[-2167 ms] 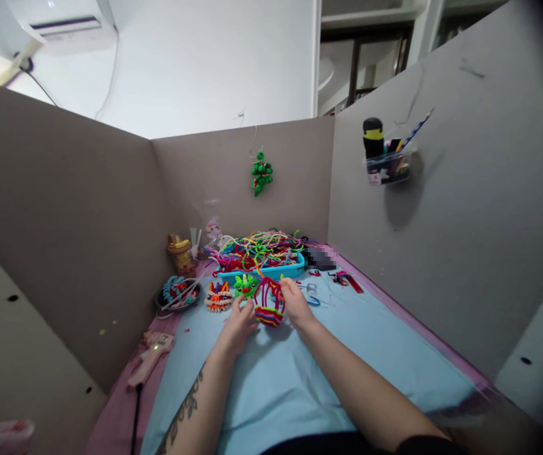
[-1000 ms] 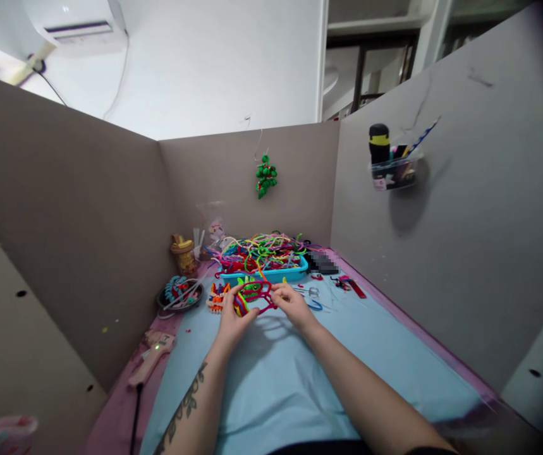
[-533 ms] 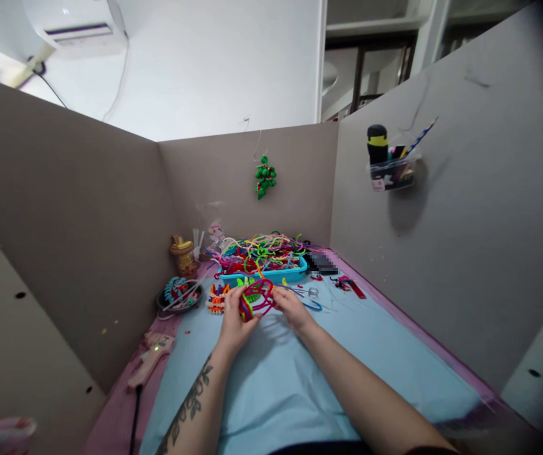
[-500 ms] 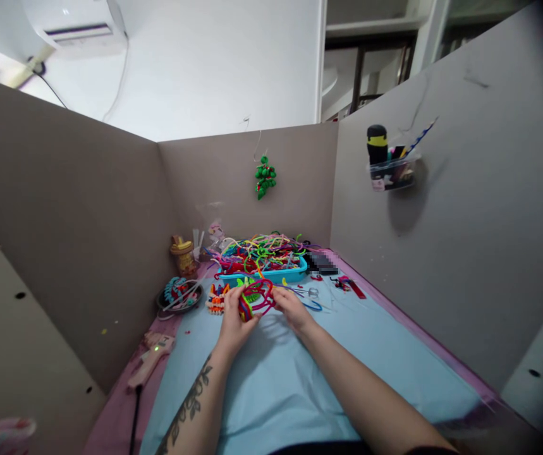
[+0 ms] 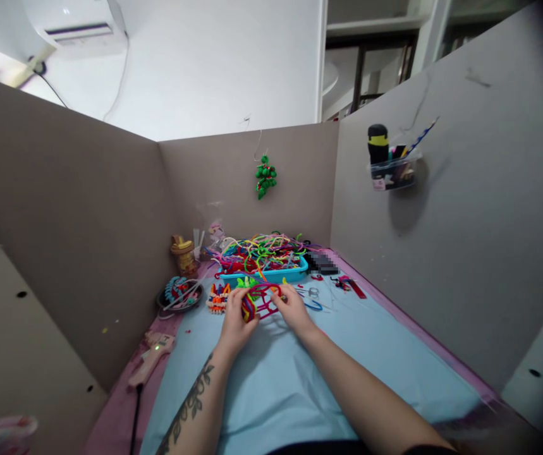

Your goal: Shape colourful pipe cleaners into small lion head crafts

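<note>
Between my hands is a pipe-cleaner piece (image 5: 249, 309), striped in several colours at its left end, with magenta loops stretching to the right. My left hand (image 5: 236, 316) is closed around the striped end. With fingers and thumb pinched, my right hand (image 5: 293, 308) grips the magenta loops at the other side. The piece is held above the blue cloth, and my fingers hide parts of it. Just behind my left hand sit an orange and white pipe-cleaner piece (image 5: 217, 299) and a bright green one (image 5: 246, 284).
A blue tray (image 5: 290, 276) heaped with pipe cleaners stands at the back. Scissors (image 5: 313, 292) lie to the right of my hands. On the left are a dark bowl (image 5: 190, 306) and a pink glue gun (image 5: 150, 361) with a black cord. Grey partitions (image 5: 247, 215) enclose the table.
My right hand has come slightly left and up over the magenta loops, which look flatter and more spread. My left hand keeps its hold on the striped end.
</note>
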Action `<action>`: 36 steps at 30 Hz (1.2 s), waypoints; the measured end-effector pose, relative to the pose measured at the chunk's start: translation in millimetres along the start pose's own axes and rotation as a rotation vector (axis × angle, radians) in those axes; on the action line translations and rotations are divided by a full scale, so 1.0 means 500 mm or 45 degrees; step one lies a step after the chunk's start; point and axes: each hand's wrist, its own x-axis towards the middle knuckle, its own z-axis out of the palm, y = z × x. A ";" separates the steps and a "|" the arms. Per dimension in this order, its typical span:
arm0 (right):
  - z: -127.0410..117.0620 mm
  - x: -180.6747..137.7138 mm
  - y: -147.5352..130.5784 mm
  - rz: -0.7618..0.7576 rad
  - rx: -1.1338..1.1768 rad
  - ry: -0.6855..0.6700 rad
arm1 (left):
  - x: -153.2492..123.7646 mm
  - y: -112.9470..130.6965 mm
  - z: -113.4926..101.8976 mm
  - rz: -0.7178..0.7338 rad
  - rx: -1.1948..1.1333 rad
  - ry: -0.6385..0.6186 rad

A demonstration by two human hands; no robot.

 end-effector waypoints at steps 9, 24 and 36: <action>0.007 -0.002 0.009 0.112 0.087 -0.017 | -0.001 -0.001 0.003 -0.066 -0.068 0.003; -0.001 -0.011 -0.032 0.095 0.450 -0.254 | 0.000 0.015 -0.004 -1.061 -1.027 -0.214; 0.005 -0.013 -0.015 0.056 0.216 -0.218 | 0.003 0.014 -0.007 -1.067 -1.114 -0.186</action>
